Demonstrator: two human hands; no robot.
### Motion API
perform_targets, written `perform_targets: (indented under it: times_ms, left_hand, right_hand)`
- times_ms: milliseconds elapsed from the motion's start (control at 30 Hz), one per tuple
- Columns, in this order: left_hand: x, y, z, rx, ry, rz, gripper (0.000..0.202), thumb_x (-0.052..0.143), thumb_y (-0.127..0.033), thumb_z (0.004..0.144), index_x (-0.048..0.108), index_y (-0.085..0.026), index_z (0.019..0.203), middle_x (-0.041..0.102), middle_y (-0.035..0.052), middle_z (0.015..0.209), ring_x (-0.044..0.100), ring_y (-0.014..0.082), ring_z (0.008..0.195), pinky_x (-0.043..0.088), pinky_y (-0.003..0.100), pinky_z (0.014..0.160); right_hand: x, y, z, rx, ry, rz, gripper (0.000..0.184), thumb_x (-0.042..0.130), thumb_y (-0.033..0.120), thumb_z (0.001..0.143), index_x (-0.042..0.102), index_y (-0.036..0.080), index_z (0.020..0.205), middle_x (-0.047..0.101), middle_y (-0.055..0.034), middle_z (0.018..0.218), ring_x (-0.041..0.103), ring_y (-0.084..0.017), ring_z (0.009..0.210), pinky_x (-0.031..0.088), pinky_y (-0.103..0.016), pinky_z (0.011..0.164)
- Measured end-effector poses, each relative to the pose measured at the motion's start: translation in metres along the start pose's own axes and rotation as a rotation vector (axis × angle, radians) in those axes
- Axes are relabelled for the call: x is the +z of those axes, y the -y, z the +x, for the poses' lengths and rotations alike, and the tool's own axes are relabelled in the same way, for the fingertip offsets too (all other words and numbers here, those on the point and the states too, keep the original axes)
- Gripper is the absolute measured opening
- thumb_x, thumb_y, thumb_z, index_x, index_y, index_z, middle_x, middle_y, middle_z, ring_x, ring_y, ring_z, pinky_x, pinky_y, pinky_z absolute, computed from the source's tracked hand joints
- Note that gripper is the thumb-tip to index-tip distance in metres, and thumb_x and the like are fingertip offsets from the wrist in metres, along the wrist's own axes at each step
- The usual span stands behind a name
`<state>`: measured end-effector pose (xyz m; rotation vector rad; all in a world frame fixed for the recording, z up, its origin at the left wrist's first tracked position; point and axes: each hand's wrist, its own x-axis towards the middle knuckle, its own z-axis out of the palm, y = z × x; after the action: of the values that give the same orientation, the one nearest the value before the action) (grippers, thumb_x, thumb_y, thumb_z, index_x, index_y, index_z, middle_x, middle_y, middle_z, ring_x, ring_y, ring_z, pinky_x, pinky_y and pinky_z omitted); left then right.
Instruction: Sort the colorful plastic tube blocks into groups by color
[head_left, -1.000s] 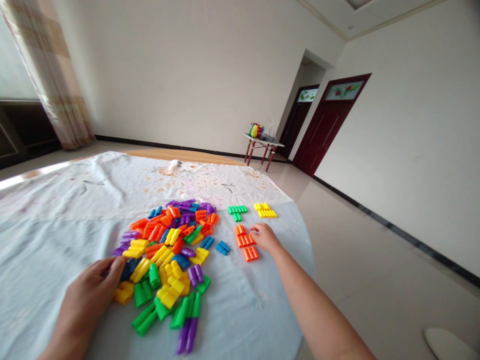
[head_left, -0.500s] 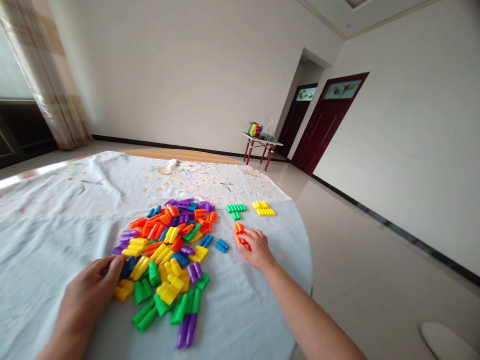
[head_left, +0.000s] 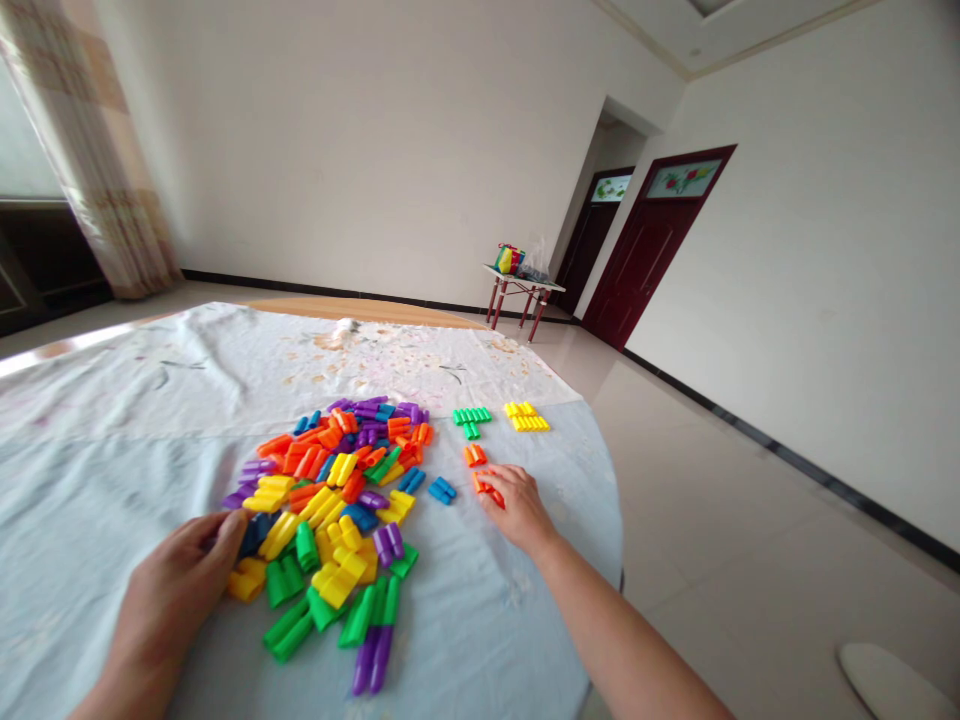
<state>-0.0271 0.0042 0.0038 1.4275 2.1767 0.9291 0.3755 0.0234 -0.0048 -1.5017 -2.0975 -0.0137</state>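
My right hand [head_left: 517, 512] is closed around orange plastic building blocks [head_left: 487, 487] lying on the tablecloth, its fingers partly covering them. Just beyond its fingertips is a separate orange block [head_left: 475, 456]. My left hand [head_left: 176, 580] rests at the left edge of a heap of coloured blocks [head_left: 341, 470], fingers curled and thumb pressed inward. A dark blue block [head_left: 259, 532] is right at the thumb tip; what the fingers hold, if anything, is hidden. Past my right hand sit a green group of blocks [head_left: 472, 416] and a yellow group [head_left: 527, 417]. A blue block [head_left: 442, 490] lies between heap and right hand.
The round table carries a pale blue and white flowered cloth [head_left: 90, 520]; its edge curves past my right forearm. Joined green and purple blocks [head_left: 375, 650] lie at the near side. A small table [head_left: 525, 282] with bags stands near a dark red door [head_left: 660, 240].
My right hand has drawn slightly towards me with some orange blocks, leaving a gap to the separate orange block. My left hand stays in place.
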Motion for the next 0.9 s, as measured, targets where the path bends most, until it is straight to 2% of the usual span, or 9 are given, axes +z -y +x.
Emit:
perform_targets:
  times_ms: [267,400,500,633,800,900]
  left_hand:
    - [-0.001,-0.003,-0.002,-0.004,-0.002,0.018,0.048,0.039,-0.058,0.072,0.064,-0.021,0.091,0.069,0.0054,0.085,0.062,0.0202,0.079,0.044,0.027,0.068]
    - [-0.001,-0.006,-0.003,0.0,-0.013,0.016,0.048,0.04,-0.057,0.072,0.064,-0.02,0.091,0.069,0.005,0.085,0.062,0.0198,0.079,0.044,0.026,0.068]
    - [-0.002,-0.008,-0.005,0.006,-0.019,0.014,0.047,0.04,-0.056,0.072,0.064,-0.02,0.09,0.069,0.005,0.083,0.062,0.0196,0.078,0.043,0.026,0.068]
    - [-0.002,-0.007,-0.005,0.021,-0.031,0.012,0.045,0.041,-0.055,0.073,0.065,-0.019,0.089,0.069,0.005,0.081,0.061,0.0193,0.075,0.043,0.026,0.064]
    - [-0.002,-0.005,-0.006,0.047,-0.035,-0.014,0.041,0.044,-0.051,0.077,0.065,-0.018,0.091,0.069,0.0055,0.081,0.062,0.018,0.074,0.043,0.024,0.063]
    - [-0.002,-0.007,-0.007,0.048,-0.035,-0.016,0.04,0.045,-0.049,0.078,0.064,-0.017,0.091,0.07,0.0065,0.082,0.062,0.0181,0.075,0.043,0.024,0.063]
  right_hand:
    - [-0.001,0.001,0.022,0.03,-0.026,0.01,0.028,0.051,0.025,0.088,0.067,0.023,0.111,0.063,-0.0065,0.121,0.053,-0.022,0.113,0.037,-0.038,0.101]
    - [0.008,0.001,0.039,0.003,0.056,-0.031,0.032,0.05,0.023,0.088,0.063,0.019,0.117,0.058,-0.008,0.128,0.05,-0.021,0.119,0.036,-0.036,0.103]
    - [0.011,-0.001,0.044,0.008,0.114,-0.044,0.031,0.05,0.023,0.088,0.064,0.022,0.115,0.059,-0.0069,0.127,0.053,-0.02,0.116,0.039,-0.035,0.1]
    - [0.005,0.002,0.042,0.016,0.106,-0.039,0.028,0.051,0.023,0.087,0.065,0.023,0.112,0.062,-0.0061,0.122,0.055,-0.019,0.113,0.04,-0.036,0.099]
    - [-0.005,0.035,0.031,-0.087,-0.022,0.127,0.026,0.052,0.023,0.088,0.065,0.019,0.11,0.065,-0.009,0.113,0.055,-0.02,0.11,0.041,-0.036,0.098]
    - [-0.003,0.063,0.026,-0.193,0.046,0.24,0.023,0.054,0.021,0.087,0.066,0.02,0.107,0.066,-0.0068,0.107,0.057,-0.018,0.104,0.043,-0.034,0.096]
